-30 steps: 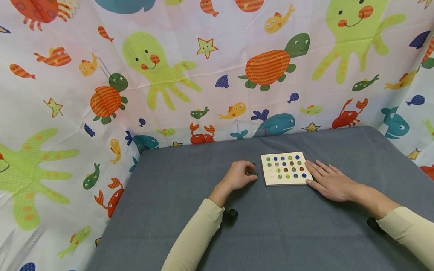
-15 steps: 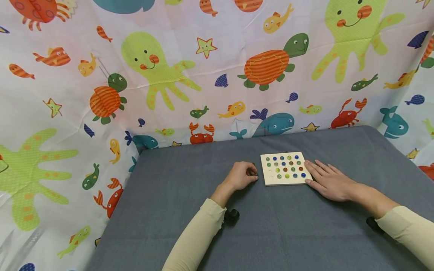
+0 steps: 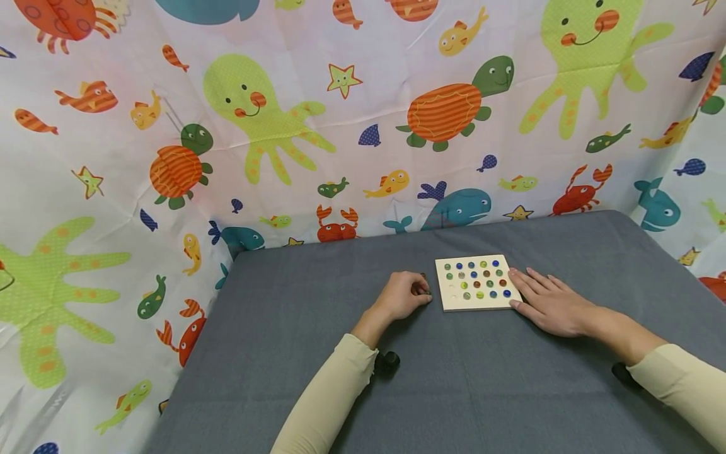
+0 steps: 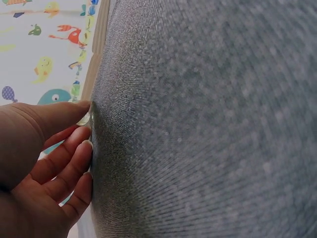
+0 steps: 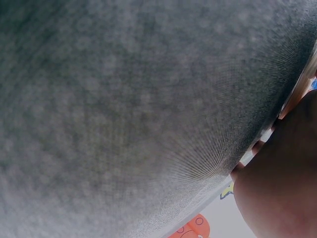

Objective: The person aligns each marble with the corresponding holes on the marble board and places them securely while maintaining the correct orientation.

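A pale wooden board (image 3: 445, 302) lies on the grey cloth, with rows of coloured glass marbles (image 3: 478, 284) set in its hollows. Bare hollows show at its lower left corner. Just left of the board, my left hand (image 3: 399, 295) is low at the cloth, fingers curled. In the left wrist view its thumb and forefinger pinch a clear greenish marble (image 4: 85, 119), mostly hidden by the fingertips. My right hand (image 3: 553, 308) lies flat with straight fingers, fingertips and thumb at the board's right edge. In the right wrist view the palm side looms large and dark.
A grey cloth (image 3: 272, 353) covers the table. Behind it and at the sides hangs a white curtain (image 3: 306, 38) printed with sea animals. Dark wrist cameras (image 3: 388, 364) sit under both sleeves.
The left fingers have drawn in closer together around the marble, and the hand has barely shifted. The right hand and the board stay in place.
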